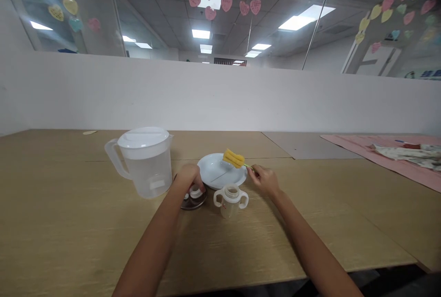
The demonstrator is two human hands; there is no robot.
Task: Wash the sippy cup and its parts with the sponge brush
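My right hand [264,180] grips the thin green handle of a sponge bottle brush [234,158], its yellow head held over a white bowl [220,168]. A clear baby bottle [230,199] with two white handles stands upright and uncapped in front of the bowl. To its left, my left hand [191,175] reaches down into a dark round tray [193,203], fingers closed at a white bottle part [195,192]. My fingertips are partly hidden there. Another small white piece [186,196] lies in the tray.
A lidded clear pitcher [148,164] stands on the left of the brown table [86,223]. At the far right, a pink cloth [399,155] carries a patterned cloth [409,154] and a pen. A white wall runs behind, with glass above it.
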